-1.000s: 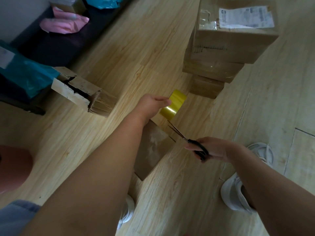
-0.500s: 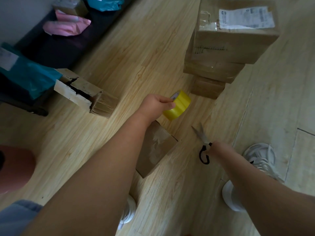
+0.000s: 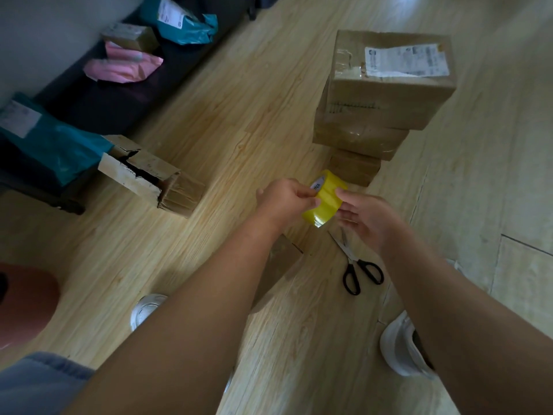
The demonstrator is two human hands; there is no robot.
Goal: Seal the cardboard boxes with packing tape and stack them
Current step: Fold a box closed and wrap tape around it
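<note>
Both hands meet on the yellow tape roll (image 3: pixel 326 199), held in the air above the floor just in front of the box stack. Left hand (image 3: pixel 287 202) grips the roll with curled fingers and its thumb at the core's rim; right hand (image 3: pixel 368 217) pinches the outer band, thumb on top and fingers beneath.

Pale wood-plank floor (image 3: pixel 224 115) runs wide and bare through the middle, between the left-hand clutter and the stack. A dark low bench (image 3: pixel 113 97) lines the left wall, carrying teal mailer bags (image 3: pixel 54 145), a pink bag (image 3: pixel 119 67) and a little carton (image 3: pixel 128 37). On the right, a stack of three boxes (image 3: pixel 386 100) stands with the largest, labelled one on top, overhanging the smaller ones under it. A torn-open box (image 3: pixel 155 175) lies on the floor beside the bench's edge, its flaps ragged. A small box (image 3: pixel 281 265) lies on the floor under the left forearm, mostly hidden. White shoes (image 3: pixel 401 348) stand on either side of it. Black-handled scissors (image 3: pixel 357 265) lie on the planks just right of the small box, blades slightly apart and pointing toward the hands.
</note>
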